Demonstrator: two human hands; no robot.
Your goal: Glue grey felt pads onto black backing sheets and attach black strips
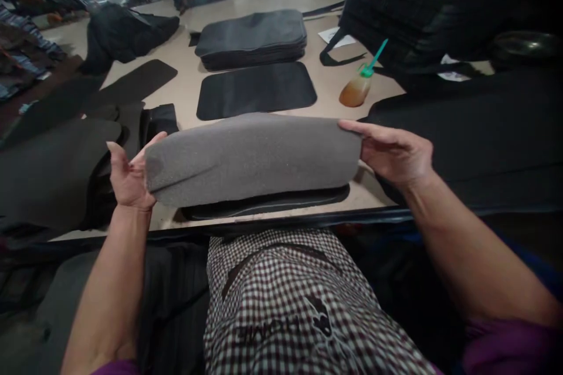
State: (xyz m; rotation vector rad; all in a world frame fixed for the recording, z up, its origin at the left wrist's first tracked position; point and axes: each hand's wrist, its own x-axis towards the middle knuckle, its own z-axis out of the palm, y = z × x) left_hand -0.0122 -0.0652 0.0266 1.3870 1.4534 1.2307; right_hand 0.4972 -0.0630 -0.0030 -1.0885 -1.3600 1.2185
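Observation:
A long grey panel (259, 158) is held up between my two hands, raised over the near edge of the table. My left hand (132, 179) supports its left end, the thumb sticking out away from it. At the right end, my right hand (396, 152) grips the panel, index finger along its top corner. Beneath it, partly hidden, black pieces (268, 203) lie on the table. Just beyond the panel lies a flat black rounded panel (257, 91), and behind that is a stack of dark panels (253, 38).
A bottle (355, 91) with amber liquid and a green nozzle stands right of centre. Dark fabric (479, 135) covers the right side; dark pieces (53, 164) lie at the left. Black bags (127, 32) sit farther back.

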